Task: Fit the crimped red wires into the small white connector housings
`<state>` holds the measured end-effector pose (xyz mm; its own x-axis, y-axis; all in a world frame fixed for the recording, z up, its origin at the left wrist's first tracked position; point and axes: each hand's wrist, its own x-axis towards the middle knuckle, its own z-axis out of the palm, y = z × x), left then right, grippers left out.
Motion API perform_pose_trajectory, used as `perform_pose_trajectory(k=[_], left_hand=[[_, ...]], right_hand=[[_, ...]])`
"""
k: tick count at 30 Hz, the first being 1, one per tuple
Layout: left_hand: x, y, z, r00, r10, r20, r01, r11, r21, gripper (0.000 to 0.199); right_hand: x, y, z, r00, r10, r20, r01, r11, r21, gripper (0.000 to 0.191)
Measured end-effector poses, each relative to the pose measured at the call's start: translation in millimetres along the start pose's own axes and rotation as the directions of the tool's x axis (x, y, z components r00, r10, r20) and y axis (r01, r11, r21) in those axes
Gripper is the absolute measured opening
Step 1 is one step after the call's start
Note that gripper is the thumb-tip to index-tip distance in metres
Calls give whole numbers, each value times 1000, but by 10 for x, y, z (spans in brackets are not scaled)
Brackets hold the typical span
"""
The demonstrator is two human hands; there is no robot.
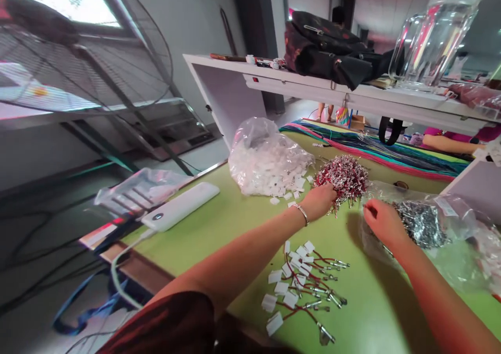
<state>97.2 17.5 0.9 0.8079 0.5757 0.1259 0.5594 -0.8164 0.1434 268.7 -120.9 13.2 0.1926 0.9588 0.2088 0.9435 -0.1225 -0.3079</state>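
Observation:
My left hand [320,200], a bracelet at its wrist, reaches to the near left edge of a heap of short red wires with metal ends [342,174]; its fingertips are partly hidden among them. To the right, my right hand [381,219] has its fingers curled together at the left side of a clear bag of metal parts [425,226]; anything between them is too small to make out. Left of the heap, a clear bag of white pieces [266,158] spills onto the green table [242,216]. Below my hands lie several red wires with white connectors [303,276].
A white power bank [182,206] with a cable lies at the left edge. Long coloured wires [376,148] stretch along the back. A raised shelf [274,75] bears a black bag [332,49] and glass jug [438,41]. Far left stands a fan [90,51]. Another person's arm shows behind.

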Motion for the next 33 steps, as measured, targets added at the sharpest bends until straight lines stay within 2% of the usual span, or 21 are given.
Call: perform_pose_trajectory(k=[4,8,11,15,19,23,28,31,33], left_hand=[[203,74,134,989,-144,-20,143,989,-30,15],[444,198,229,968,-242,-58,239,969,-62,20],[515,229,221,963,-265,-56,259,962,-89,20],[435,137,146,981,-193,-35,187,974,-126,11],[235,49,88,994,-77,-75,66,988,-138,12],[1,9,63,990,20,-137,-33,995,-97,17],[-239,-46,76,979,144,-143,-154,986,-62,19],[-285,-53,149,968,214,-132,-235,956,-177,17],[-235,-49,214,979,166,-120,-194,937,-290,13]], right_hand=[[-281,106,159,990,-89,114,87,996,23,15],[-377,155,315,989,-81,123,80,997,7,17],[-388,147,360,991,-72,113,74,997,-13,17],[-415,122,374,994,-65,84,69,997,-46,16],[-449,108,399,997,-63,52,67,995,-74,16],[-500,129,439,996,-83,32,86,992,-87,20],[-533,215,461,992,-123,34,125,990,-70,20],[-535,262,468,988,-151,40,153,986,-58,21],[-535,274,472,988,-153,34,154,987,-48,22]])
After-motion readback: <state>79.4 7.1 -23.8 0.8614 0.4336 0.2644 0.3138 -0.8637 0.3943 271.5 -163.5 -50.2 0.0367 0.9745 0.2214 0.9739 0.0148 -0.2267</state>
